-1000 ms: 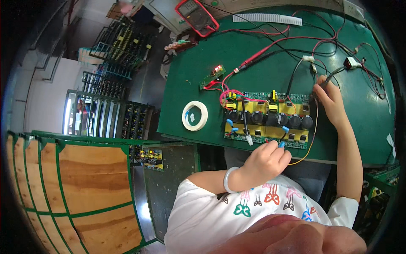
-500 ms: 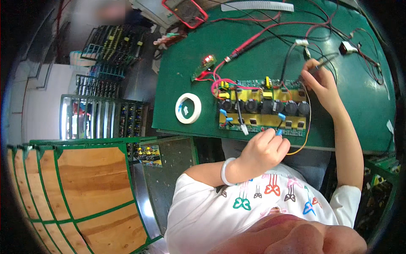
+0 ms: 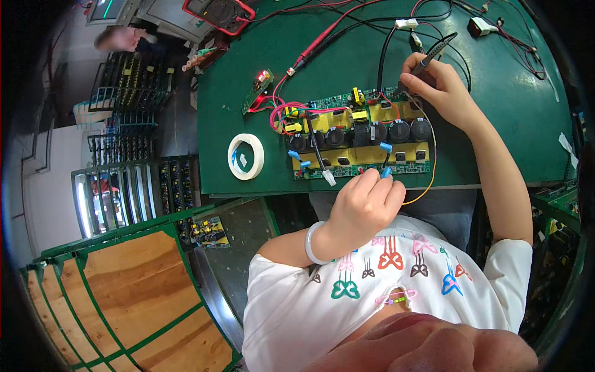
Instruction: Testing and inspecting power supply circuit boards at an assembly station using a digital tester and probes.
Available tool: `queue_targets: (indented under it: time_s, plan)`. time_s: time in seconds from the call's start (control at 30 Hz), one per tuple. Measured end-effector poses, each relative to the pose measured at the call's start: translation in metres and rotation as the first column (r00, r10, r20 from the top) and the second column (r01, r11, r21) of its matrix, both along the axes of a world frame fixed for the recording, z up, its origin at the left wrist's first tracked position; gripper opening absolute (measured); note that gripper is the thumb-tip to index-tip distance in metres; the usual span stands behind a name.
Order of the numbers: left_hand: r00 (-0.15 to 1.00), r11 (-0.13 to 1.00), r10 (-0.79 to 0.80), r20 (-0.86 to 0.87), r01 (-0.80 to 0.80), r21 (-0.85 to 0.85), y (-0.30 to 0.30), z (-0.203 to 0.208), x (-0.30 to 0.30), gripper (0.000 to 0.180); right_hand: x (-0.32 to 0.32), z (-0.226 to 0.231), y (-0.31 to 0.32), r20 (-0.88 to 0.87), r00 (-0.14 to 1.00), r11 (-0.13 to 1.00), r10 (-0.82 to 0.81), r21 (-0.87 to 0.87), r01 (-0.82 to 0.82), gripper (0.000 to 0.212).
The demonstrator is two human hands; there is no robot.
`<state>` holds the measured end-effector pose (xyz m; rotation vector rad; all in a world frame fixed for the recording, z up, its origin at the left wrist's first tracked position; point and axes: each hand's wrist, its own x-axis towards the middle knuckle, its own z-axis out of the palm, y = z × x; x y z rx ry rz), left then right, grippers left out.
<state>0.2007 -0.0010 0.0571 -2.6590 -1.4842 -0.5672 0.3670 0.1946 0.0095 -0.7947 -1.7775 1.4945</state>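
Note:
A long circuit board (image 3: 347, 155) with black round capacitors and yellow heat-sink plates lies near the table's front edge. My right hand (image 3: 447, 93) grips a dark grey test probe (image 3: 434, 53), its tip end down at the board's far right corner. A thin yellow wire (image 3: 434, 162) loops from there to my left hand (image 3: 369, 199). Those fingers are closed at the board's near edge, beside a blue-sleeved lead end (image 3: 386, 172); what they pinch is hidden. A white-plugged black cable (image 3: 317, 149) lies across the board.
The green table (image 3: 217, 105) carries a tape roll (image 3: 259, 157), a small lit display board (image 3: 257, 90), a red-framed multimeter (image 3: 220, 13) and tangled leads. At left stand a wood-panelled green rack (image 3: 133, 291) and board racks (image 3: 118, 198). Another person (image 3: 124, 38) is far left.
The whole view has shifted, so the table and board appear further left and higher. Both hands keep nearly the same places at the board, the right one still gripping the test probe.

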Motion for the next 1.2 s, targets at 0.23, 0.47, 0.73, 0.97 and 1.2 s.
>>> queue_targets:
  time_s: [0.23,0.47,0.73,0.97,1.2]
  plan:
    - [1.000,1.000,0.008,0.000,-0.008,0.013,0.004,-0.002,-0.003,0.014,-0.006,-0.002,0.003,0.019,1.000,1.000,0.002,-0.011,-0.002,0.020]
    - [1.000,1.000,0.011,-0.009,-0.011,-0.018,-0.002,0.002,-0.002,0.015,-0.002,-0.004,0.004,-0.018,1.000,0.998,0.023,-0.054,-0.024,0.016]
    - [0.999,0.997,0.045,-0.016,-0.044,0.065,-0.007,-0.003,0.000,0.011,-0.004,0.003,-0.001,0.022,1.000,1.000,0.015,-0.013,-0.014,0.015]
    - [0.998,0.995,0.058,-0.006,-0.057,0.087,-0.010,-0.007,0.000,0.009,-0.003,-0.002,0.002,0.059,0.998,1.000,0.006,0.023,-0.008,0.015]
    - [0.998,0.991,0.046,-0.038,-0.041,0.126,-0.008,-0.005,0.004,0.008,0.006,-0.012,0.007,-0.087,0.996,0.998,-0.029,0.060,0.034,0.015]
